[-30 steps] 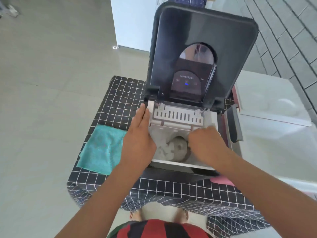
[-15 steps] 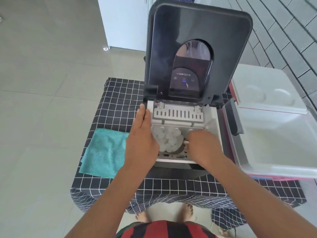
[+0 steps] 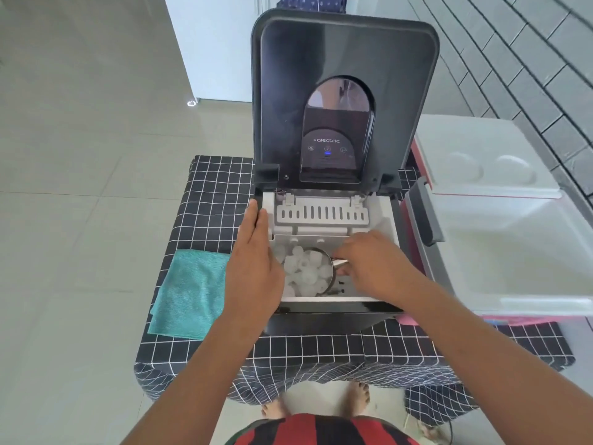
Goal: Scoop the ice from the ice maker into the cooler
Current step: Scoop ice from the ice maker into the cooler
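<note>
A black ice maker (image 3: 321,319) stands on a checked tablecloth with its lid (image 3: 343,59) raised upright. Its white inner basket holds a heap of round white ice pieces (image 3: 300,268). My right hand (image 3: 375,264) is inside the basket, shut on the handle of a metal scoop (image 3: 330,268) whose bowl is filled with ice. My left hand (image 3: 256,268) lies flat with fingers straight along the machine's left rim. The white cooler (image 3: 513,252) stands open directly to the right of the ice maker, its interior looking bare.
A teal cloth (image 3: 189,290) lies on the black checked tablecloth (image 3: 321,351) left of the machine. The cooler's lid (image 3: 481,162) is folded back at the far right and its grey handle (image 3: 423,213) sits against the ice maker. Tiled floor surrounds the table.
The scoop has turned and come up in the basket and now carries ice. My right hand moved slightly back and right. My view shifted so more of the cooler shows.
</note>
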